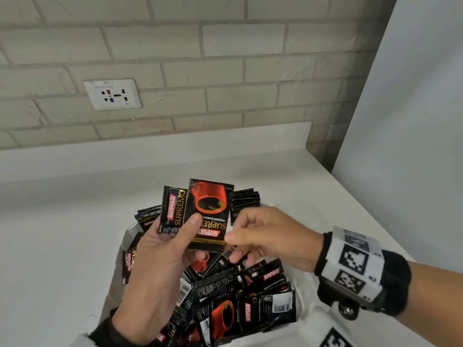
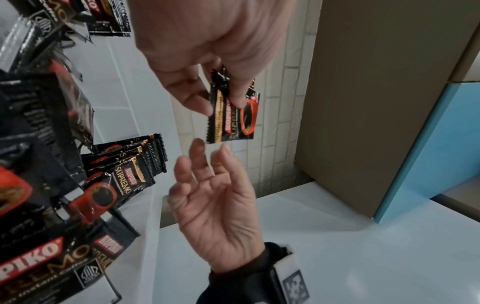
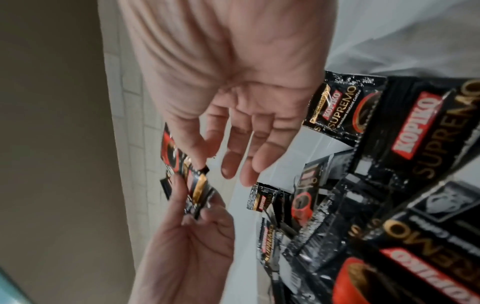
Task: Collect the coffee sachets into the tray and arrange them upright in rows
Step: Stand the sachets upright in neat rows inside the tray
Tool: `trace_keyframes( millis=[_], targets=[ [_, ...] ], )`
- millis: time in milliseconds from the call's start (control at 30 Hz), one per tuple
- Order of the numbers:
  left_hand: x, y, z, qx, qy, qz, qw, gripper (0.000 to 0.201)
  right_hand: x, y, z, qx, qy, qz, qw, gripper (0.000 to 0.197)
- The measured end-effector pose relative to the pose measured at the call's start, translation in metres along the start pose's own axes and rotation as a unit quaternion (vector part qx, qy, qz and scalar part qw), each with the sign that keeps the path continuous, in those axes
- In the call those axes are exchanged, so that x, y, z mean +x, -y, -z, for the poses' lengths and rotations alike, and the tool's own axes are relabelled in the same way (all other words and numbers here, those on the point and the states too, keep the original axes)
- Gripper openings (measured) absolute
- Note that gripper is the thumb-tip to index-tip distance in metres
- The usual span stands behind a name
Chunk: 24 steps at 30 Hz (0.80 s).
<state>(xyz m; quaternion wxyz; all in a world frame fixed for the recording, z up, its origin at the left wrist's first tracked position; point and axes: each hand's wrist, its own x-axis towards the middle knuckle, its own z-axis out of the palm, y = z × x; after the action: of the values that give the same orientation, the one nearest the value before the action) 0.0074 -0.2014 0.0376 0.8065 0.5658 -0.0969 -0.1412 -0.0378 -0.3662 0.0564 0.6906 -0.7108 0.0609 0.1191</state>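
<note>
Loose coffee sachets [image 1: 240, 304] lie jumbled in the white tray [image 1: 130, 234] at the near edge of the table [image 1: 62, 234], some face up, some showing barcodes. Above that heap the left hand [image 1: 160, 261] grips two held sachets [image 1: 200, 214] fanned apart, thumb pressed on the front one, which is upside down with its red cup uppermost; the other sits behind it to the left. Just beside them the right hand [image 1: 265, 239] hangs with its grip apart, fingers loosely bent; the wrist views show its fingertips [image 2: 200, 150] just short of the front packet's edge. Upright sachets [image 1: 244, 201] stand packed in a row at the tray's far end, behind both hands.
</note>
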Motion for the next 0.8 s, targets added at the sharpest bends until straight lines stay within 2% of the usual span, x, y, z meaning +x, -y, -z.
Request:
trace_keyframes(
  millis=[67,133,200,333,533,700,800],
  targets=[
    [0.0,0.0,0.001,-0.009,-0.003,-0.006,1.0,0.065,-0.003,0.006,0.0,0.04,0.009,0.006,0.999,0.02],
    [0.0,0.001,0.0,-0.013,-0.003,-0.011,1.0,0.065,-0.005,0.009,-0.005,0.028,0.032,-0.002,0.999,0.034],
    [-0.002,0.002,-0.003,-0.013,0.004,-0.013,1.0,0.065,-0.004,0.005,-0.013,0.014,0.037,-0.01,0.999,0.032],
    [-0.002,0.004,-0.004,-0.013,0.011,-0.007,1.0,0.07,0.0,-0.003,-0.016,0.071,-0.031,0.004,0.997,0.013],
    [-0.001,0.004,-0.004,-0.018,0.02,-0.019,0.999,0.067,-0.002,-0.005,-0.013,0.172,-0.07,0.03,0.982,0.016],
    [0.0,0.004,-0.004,-0.007,0.023,-0.021,0.999,0.067,-0.003,-0.006,-0.009,0.197,-0.101,0.058,0.973,0.031],
    [0.001,0.006,-0.003,0.011,0.028,-0.026,0.999,0.064,-0.003,-0.008,-0.006,0.206,-0.116,0.069,0.969,0.029]
  ],
)
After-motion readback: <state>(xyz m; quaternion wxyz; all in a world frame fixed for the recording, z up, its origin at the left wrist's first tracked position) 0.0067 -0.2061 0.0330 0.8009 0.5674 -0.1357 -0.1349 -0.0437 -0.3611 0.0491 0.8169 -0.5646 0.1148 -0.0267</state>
